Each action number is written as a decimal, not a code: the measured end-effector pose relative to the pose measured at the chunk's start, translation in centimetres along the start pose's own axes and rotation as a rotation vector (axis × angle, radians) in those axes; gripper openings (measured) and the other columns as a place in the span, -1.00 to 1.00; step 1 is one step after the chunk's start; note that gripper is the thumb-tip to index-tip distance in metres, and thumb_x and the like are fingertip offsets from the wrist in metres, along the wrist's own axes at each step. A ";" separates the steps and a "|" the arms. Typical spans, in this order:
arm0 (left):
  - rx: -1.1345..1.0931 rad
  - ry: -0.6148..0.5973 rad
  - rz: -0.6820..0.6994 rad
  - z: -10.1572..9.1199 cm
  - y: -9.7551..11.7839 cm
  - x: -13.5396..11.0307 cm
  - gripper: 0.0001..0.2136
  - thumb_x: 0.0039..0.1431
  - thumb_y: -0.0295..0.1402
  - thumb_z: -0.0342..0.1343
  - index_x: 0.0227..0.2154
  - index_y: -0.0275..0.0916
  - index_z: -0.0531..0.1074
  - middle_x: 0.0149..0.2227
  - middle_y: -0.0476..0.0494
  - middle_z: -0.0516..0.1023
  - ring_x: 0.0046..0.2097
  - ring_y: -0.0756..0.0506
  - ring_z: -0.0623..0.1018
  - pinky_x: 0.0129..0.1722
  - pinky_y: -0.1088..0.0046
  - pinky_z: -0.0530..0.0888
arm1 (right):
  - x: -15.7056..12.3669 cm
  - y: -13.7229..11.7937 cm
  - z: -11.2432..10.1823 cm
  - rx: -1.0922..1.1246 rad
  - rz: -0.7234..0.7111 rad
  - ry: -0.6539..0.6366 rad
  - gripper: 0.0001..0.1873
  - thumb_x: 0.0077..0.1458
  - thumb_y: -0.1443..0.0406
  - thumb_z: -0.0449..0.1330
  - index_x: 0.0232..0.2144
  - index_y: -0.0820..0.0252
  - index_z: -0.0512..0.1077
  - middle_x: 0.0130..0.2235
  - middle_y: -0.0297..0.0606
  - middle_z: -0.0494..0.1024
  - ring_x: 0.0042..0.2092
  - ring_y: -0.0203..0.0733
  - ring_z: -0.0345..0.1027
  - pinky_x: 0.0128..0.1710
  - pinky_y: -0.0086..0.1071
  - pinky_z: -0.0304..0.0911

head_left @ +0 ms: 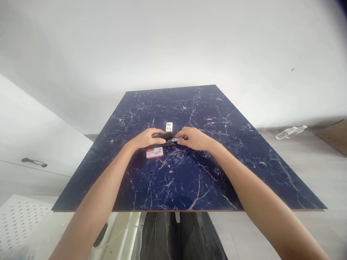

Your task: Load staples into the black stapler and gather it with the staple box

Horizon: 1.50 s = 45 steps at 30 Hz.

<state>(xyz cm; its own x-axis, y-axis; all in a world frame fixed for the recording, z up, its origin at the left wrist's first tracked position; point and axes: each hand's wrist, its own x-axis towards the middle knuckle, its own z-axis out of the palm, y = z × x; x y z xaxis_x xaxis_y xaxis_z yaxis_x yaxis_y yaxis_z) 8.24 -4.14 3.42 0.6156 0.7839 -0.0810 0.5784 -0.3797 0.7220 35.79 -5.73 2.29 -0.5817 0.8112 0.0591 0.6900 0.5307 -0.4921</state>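
Note:
A black stapler (163, 135) lies crosswise near the middle of the blue marbled tabletop, its cover apart from the metal staple channel. My left hand (148, 139) is closed round its left end, with fingers on the black cover. At the other end, my right hand (193, 138) pinches the metal part (178, 139); its fingertips hide some of the mechanism. A small red-and-white box (154, 152), seemingly of staples, lies just in front of my left hand. Behind the stapler is a small white packet (169, 126) with dark and red print.
The marbled tabletop (173, 187) stands close to a white wall (173, 43). To the left is a white cabinet with a dark handle (34, 162). On the floor at right lie a clear plastic bottle (290, 132) and a cardboard box (334, 136).

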 end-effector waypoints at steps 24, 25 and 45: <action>0.060 0.073 -0.013 0.6 0.2 0.1 -0.66 0.14 -0.04 0.19 -0.23 -0.21 0.58 -0.29 -0.11 0.59 -0.26 -0.17 0.55 -0.26 0.35 0.41 | -0.7 -3.9 2.6 -0.271 -0.136 0.014 -0.71 0.16 0.19 0.20 -0.53 0.22 0.48 -0.23 -0.18 0.38 -0.39 -0.27 0.15 -0.37 -0.31 0.04; 0.059 0.073 -0.011 0.6 0.1 0.1 -0.67 0.14 -0.04 0.19 -0.24 -0.21 0.58 -0.30 -0.10 0.58 -0.27 -0.16 0.55 -0.27 0.35 0.40 | -0.7 -4.1 2.8 -0.285 -0.137 0.031 -0.71 0.16 0.18 0.20 -0.52 0.22 0.50 -0.22 -0.16 0.38 -0.37 -0.25 0.17 -0.36 -0.31 0.05; 0.100 0.114 0.002 0.7 0.5 -0.1 -0.73 0.19 -0.08 0.15 -0.35 -0.21 0.49 -0.34 -0.05 0.53 -0.32 -0.11 0.48 -0.30 0.34 0.34 | -0.1 -4.5 3.9 -0.217 -0.139 0.084 -0.75 0.19 0.17 0.17 -0.44 0.20 0.49 -0.15 -0.09 0.40 -0.23 -0.10 0.28 -0.31 -0.28 0.13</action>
<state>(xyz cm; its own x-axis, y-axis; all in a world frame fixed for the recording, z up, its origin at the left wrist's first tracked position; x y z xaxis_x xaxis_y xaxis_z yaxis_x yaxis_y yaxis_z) 8.84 -4.73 3.28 0.5558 0.8313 0.0029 0.6310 -0.4242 0.6496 31.11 -9.18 1.06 -0.6459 0.7396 0.1891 0.6874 0.6713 -0.2772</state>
